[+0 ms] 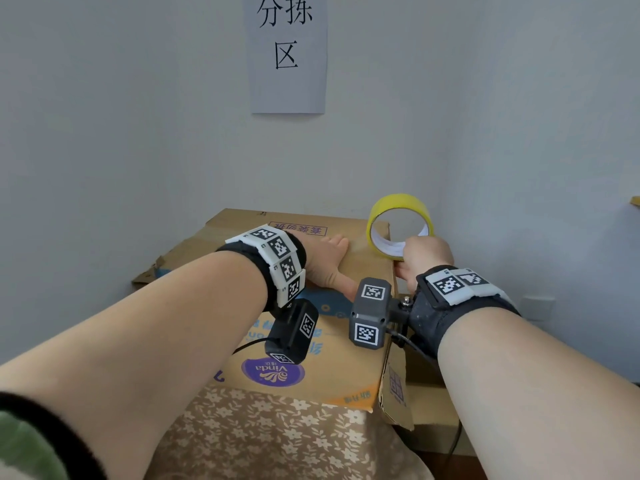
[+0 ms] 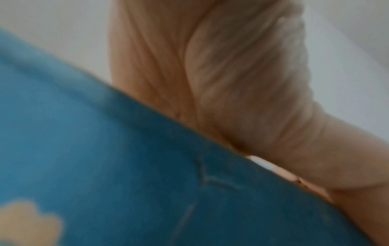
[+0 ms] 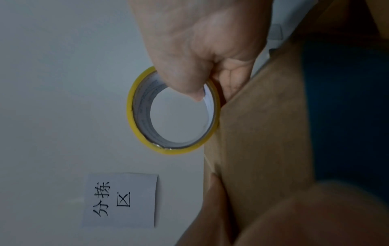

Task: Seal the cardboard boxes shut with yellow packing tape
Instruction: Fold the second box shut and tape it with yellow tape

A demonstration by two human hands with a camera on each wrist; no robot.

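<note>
From the head view, my left hand (image 1: 325, 265) lies flat on the cardboard box (image 1: 346, 362), fingers straight, near its far right edge. Left wrist view: blurry. Right wrist view: my right hand (image 3: 202, 55) pinches the yellow tape roll (image 3: 134, 99) beside that edge. I should press hard and pull straight.

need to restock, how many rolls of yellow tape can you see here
1: the yellow tape roll, held in the right hand at the cardboard box's far right edge. Others may be out of view.

box (image 1: 346, 362): brown cardboard, blue and purple print, flaps down, centre
tape roll (image 1: 398, 202): yellow, upright, at box's far right edge
</note>
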